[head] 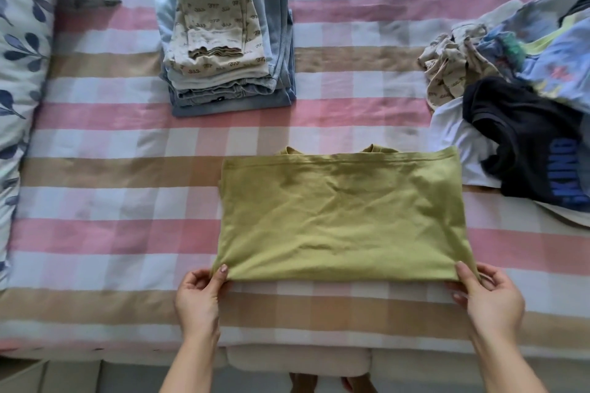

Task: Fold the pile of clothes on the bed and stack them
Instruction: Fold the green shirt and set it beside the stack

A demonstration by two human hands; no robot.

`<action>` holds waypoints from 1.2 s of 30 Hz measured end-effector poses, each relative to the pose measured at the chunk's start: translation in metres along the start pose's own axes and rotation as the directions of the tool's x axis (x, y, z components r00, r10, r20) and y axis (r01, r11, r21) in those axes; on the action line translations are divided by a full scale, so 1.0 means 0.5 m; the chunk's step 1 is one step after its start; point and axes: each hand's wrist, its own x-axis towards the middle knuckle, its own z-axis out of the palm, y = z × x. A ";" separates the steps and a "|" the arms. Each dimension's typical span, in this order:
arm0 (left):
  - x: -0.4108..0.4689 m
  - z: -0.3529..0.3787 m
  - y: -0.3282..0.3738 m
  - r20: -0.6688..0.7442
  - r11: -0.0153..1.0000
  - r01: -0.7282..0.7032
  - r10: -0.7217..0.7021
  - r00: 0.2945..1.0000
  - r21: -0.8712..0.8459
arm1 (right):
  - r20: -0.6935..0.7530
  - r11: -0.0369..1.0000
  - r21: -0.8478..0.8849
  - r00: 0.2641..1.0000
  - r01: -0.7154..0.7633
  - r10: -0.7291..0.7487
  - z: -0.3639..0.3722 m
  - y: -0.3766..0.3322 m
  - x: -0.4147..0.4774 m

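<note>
Olive-green shirt (344, 217) lies folded flat on the bed (95, 175). The left hand (198, 293) pinches its near left corner and the right hand (488, 293) its near right corner, thumbs on top. A folded stack (226, 41) sits beyond the shirt to the left; the unfolded pile (526, 105) lies beside its far right corner.
</note>
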 end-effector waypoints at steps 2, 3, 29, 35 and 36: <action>-0.005 -0.005 -0.014 -0.038 0.997 -0.018 0.021 0.999 0.074 | -0.011 1.000 -0.014 1.000 -0.015 0.015 -0.002 0.027 -0.009; -0.008 -0.005 -0.018 -0.044 0.995 -0.027 0.032 0.999 0.097 | -0.016 0.999 -0.023 1.000 -0.023 0.022 -0.001 0.036 -0.011; -0.341 0.610 0.026 0.689 0.470 -0.764 0.367 0.625 0.443 | 0.153 0.888 -0.428 0.982 0.166 -0.110 -0.020 0.003 0.001; -0.311 0.657 0.011 0.627 0.343 -0.719 0.351 0.695 0.605 | 0.170 0.910 -0.403 0.985 0.099 -0.032 -0.019 0.016 0.003; -0.308 0.661 0.009 0.624 0.324 -0.715 0.349 0.699 0.620 | 0.159 0.915 -0.393 0.987 0.094 -0.033 -0.020 0.018 0.002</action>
